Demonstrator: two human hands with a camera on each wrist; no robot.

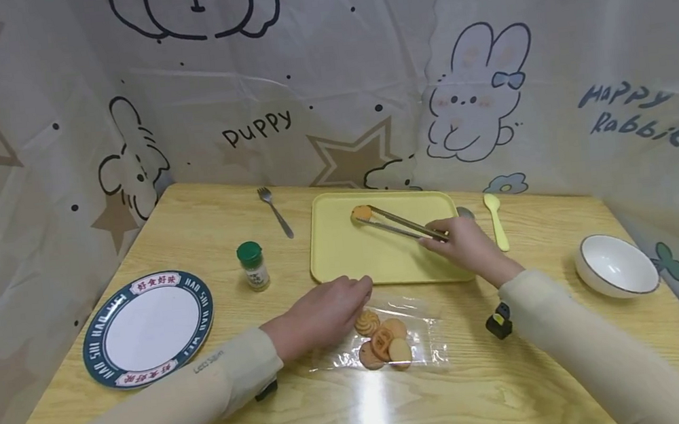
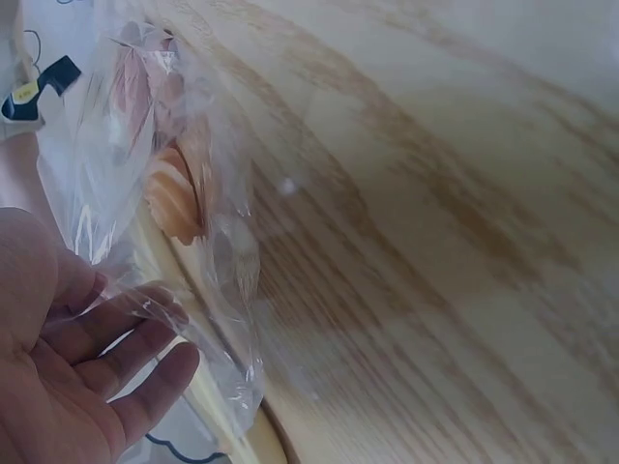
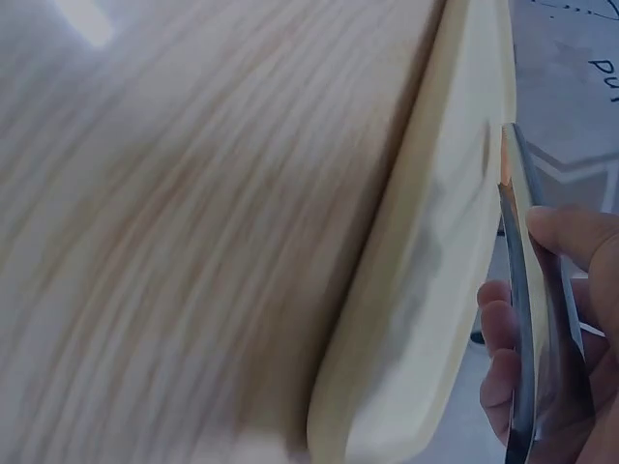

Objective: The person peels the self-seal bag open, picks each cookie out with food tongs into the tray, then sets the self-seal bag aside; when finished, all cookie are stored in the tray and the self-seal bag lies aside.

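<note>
Both hands are curled, left (image 1: pixel 329 313) pinching clear bag (image 1: pixel 422 330), right (image 1: pixel 468 247) gripping tongs (image 1: pixel 404 222).

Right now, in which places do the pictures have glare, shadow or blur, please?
Head view: a white glare streak on the table, below the cookies; left wrist view: small highlights on the plastic bag, wood grain soft; right wrist view: glare at upper left, dark shadow along the tray's edge.

Table (image 1: pixel 456 399) glare — wrist views perhaps hazy
</note>
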